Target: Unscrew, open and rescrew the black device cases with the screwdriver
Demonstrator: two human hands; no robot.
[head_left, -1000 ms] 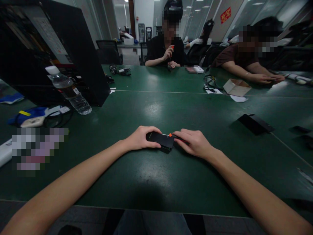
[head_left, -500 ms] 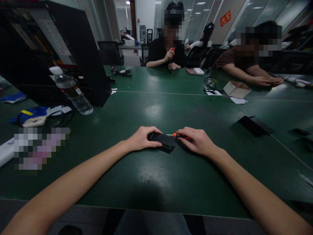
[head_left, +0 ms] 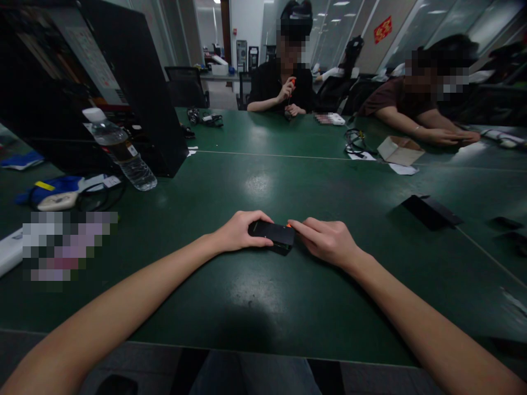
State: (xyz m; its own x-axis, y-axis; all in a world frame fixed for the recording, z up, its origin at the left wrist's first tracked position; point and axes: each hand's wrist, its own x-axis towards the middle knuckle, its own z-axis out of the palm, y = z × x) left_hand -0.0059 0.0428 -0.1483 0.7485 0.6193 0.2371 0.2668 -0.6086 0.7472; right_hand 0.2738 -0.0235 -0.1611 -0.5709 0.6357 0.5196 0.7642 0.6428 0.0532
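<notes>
Since half a second ago, our right hand (head_left: 331,238) has slid left with the screwdriver (head_left: 289,224), so its metal shaft, which showed then, is now out of sight and we see only a bit of its orange collar at the fingertips. The index finger now reaches out straighter towards the black box (head_left: 282,233). Our left hand (head_left: 235,231) is clamped on the left end of that box, thumb along the near side and fingers along the far side, as it was before. The box sits low over the green table (head_left: 255,280), between our two hands, its right end free of the left grip. We see the right fingers closed around the screwdriver, right beside the far right corner of the box; whether the hidden tip touches it, we cannot tell.

Well to the left of the grip and beyond it, a water bottle (head_left: 123,153) leans in front of a big computer case (head_left: 158,104). Well to the right of the grip lies a bent black plate (head_left: 430,211), and farther beyond stands a small carton (head_left: 399,151).
</notes>
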